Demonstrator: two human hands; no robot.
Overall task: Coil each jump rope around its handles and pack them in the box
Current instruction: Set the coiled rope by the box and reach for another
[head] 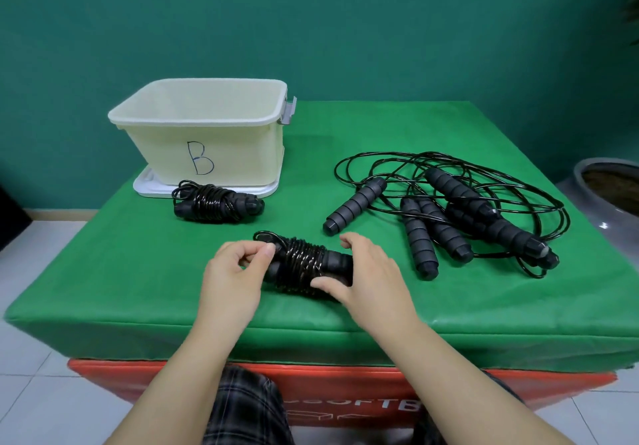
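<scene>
The coiled rope bundle (304, 266) lay at lower centre of the frame on the green table (103, 271), its long axis running left to right between both hands. The left hand (230, 275) pinched the loose rope end at the bundle's left tip; the right hand (371, 273) closed its grip around the right handle ends. The box (204, 133) stood in the upper left, nearer the left hand. The bundle was black, tightly wound, glossy.

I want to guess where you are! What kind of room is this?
Probably an indoor sorting or practice station, not a home kitchen: a padded block under a green cover, a plain teal wall, a cream plastic box marked B, and black foam-handled jump ropes.
</scene>
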